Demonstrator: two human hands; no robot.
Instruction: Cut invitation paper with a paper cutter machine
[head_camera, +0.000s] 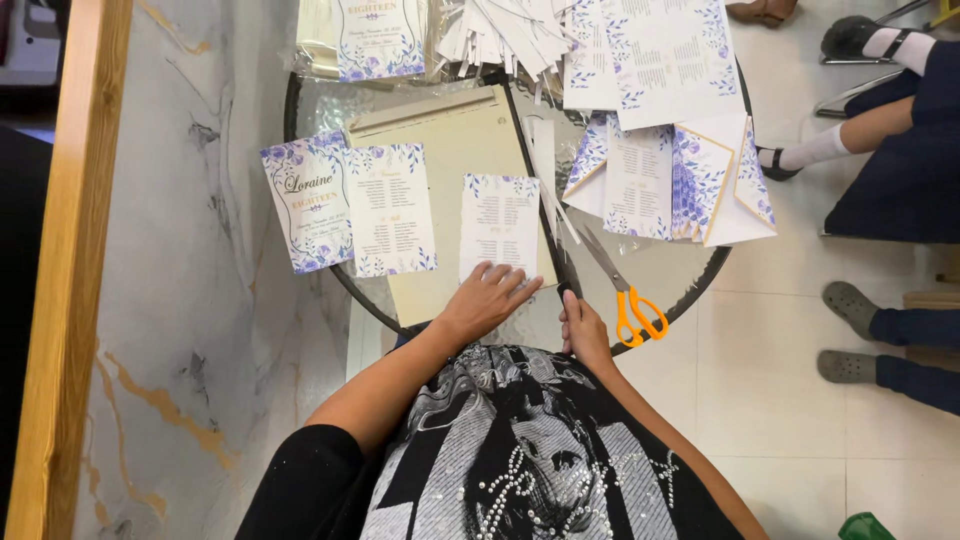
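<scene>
Risk: left hand (488, 298), flat and gripping nothing, pins floral card (498, 226) near table (700, 285) near edge; right hand (583, 328), grip unclear, could nudge orange-handled scissors (622, 290) off.

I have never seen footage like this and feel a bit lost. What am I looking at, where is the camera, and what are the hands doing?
There is no machine here: a person works with two bare hands, and the single picture comes from a camera worn on their head, looking down past their patterned black shirt.

Below is a round glass table with a dark rim. On it lie white cards with purple flower borders, a beige envelope, thin paper strips and orange-handled scissors.

The left hand rests flat on the lower edge of one floral card. The right hand sits at the table's near edge beside the scissors; whether it grips anything is hard to tell. Other people's legs and shoes show on the tiled floor at right.
</scene>
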